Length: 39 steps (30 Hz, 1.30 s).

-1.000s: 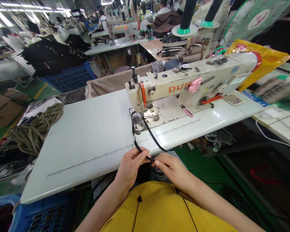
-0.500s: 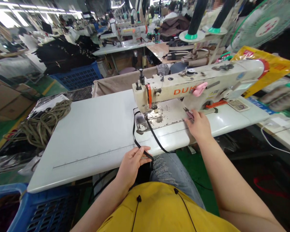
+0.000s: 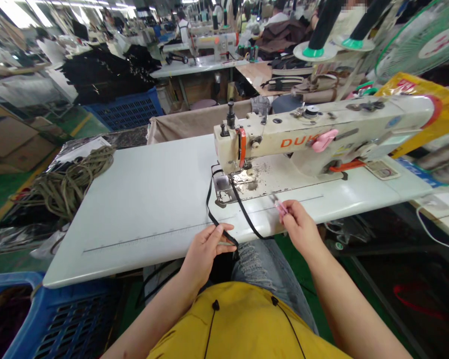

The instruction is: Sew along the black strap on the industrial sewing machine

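Observation:
My left hand point(image 3: 206, 250) is at the table's front edge, pinching a narrow black strap point(image 3: 210, 202) between thumb and fingers. From there the strap runs up to the needle area of the sewing machine point(image 3: 269, 142), and another length comes back over the front edge. My right hand point(image 3: 302, 227) is closed around small thread snips point(image 3: 280, 205) with pink handles. Their metal tips point up and left, slightly blurred, above the table to the right of the strap. How the strap lies under the presser foot is too small to tell.
The white table point(image 3: 153, 189) carries a printed ruler line along its front. Olive cords point(image 3: 78, 172) lie heaped off its left end, above a blue crate point(image 3: 41, 319). A green fan point(image 3: 430, 40) and thread cones point(image 3: 322, 27) stand behind the machine. People work farther back.
My right hand has drawn the snips back from the machine bed, down and left toward the strap. The left hand keeps its pinch on the strap. The view has shifted slightly.

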{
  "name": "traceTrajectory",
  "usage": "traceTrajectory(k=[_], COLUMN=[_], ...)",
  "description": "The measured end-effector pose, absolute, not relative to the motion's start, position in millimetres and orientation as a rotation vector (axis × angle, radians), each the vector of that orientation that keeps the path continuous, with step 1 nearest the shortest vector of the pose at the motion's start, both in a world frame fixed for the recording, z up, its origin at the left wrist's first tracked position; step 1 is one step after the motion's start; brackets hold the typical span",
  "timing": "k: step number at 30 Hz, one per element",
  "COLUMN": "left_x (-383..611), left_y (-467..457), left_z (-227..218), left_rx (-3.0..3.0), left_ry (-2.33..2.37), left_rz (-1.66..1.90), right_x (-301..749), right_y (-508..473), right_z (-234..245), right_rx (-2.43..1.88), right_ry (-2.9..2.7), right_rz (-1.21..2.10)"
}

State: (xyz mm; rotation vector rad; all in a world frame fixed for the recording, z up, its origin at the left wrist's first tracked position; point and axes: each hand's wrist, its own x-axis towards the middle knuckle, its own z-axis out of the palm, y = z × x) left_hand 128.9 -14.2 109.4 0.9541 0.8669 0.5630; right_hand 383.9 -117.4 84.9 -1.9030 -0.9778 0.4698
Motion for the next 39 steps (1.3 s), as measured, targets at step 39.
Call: traceTrajectory(k=[39], left_x=[131], left_y=[-16], left_z=[111], left_rx=[0.886], left_ry=[0.814], left_rz=[0.574], right_x=[296], right_y=[-139], right_z=[103], right_rx=[-1.789], right_ry=[-1.31], right_rz=[0.739])
